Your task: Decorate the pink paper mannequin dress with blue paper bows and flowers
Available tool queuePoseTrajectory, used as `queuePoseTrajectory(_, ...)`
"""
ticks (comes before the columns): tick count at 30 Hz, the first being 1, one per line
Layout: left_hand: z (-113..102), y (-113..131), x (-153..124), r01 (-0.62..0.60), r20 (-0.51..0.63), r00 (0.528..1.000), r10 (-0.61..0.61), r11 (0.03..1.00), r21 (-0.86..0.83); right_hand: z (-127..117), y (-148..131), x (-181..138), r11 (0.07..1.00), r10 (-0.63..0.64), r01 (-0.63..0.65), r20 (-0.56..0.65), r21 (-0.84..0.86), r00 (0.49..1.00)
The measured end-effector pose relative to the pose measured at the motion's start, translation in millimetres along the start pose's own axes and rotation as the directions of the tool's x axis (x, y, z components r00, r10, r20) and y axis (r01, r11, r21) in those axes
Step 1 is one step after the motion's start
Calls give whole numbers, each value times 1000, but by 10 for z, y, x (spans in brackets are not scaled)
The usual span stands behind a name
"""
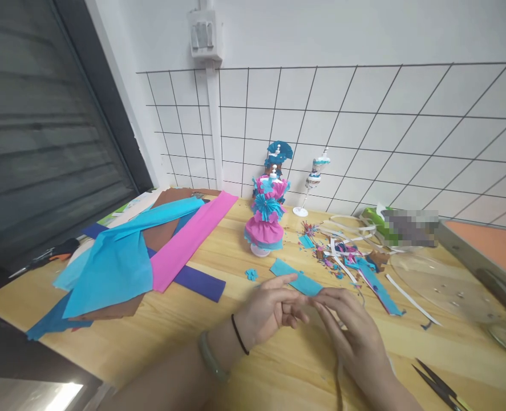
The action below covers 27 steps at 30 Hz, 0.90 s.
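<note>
My left hand [274, 308] is palm up over the table, its fingers loosely spread. The fingertips of my right hand [351, 325] are pinched together and meet the left fingertips; anything between them is too small or hidden to make out. Just beyond my hands lies a turquoise crepe paper strip [299, 278]. A small turquoise paper flower [251, 274] is left of it. Behind stands a miniature dress form [264, 231] in a pink and turquoise paper dress, with a blue-dressed form [280, 151] behind it.
Crepe paper sheets [111, 274] in several colours pile at the left, with dark-handled scissors [49, 254]. A third dress form [315, 177] is near the wall. Paper scraps [342, 254] and white strips lie right of centre. Open scissors [441, 382] rest at the lower right, below a clear plate [445, 291].
</note>
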<state>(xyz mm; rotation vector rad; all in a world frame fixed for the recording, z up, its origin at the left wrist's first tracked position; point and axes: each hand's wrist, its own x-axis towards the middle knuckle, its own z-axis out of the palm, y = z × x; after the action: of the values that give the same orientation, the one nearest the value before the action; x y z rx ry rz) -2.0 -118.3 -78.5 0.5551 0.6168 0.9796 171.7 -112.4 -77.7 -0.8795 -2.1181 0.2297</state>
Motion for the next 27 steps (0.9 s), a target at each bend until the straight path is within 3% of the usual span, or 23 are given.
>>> queuePoseTrajectory(2, -37, 24, 0, 51, -7, 999, -52, 995, -91, -20, 10, -5, 990, -120, 122, 35, -72, 992)
queuePoseTrajectory(5, -53, 63, -7, 54, -26, 998, -57, 991, -123, -42, 19, 2, 975, -171, 177, 50, -138, 984)
queuePoseTrajectory(9, -25, 87, -25, 13, -46, 999, -19, 990, -139, -43, 39, 6, 978, -142, 147, 44, -148, 989)
queuePoseTrajectory(13, -12, 73, -32, -10, 21, 1000, 11, 998, -57, -33, 84, -9, 983, -80, 83, 27, -164, 996)
queuePoseTrajectory(19, -7, 63, -40, 16, 53, 998, -15, 1000, -16, -36, 113, -11, 985, -105, 105, 11, -136, 994)
queuePoseTrajectory(27, 0, 66, -32, 66, -10, 998, -69, 986, -153, -59, 65, -2, 980, -153, 152, 5, -125, 988)
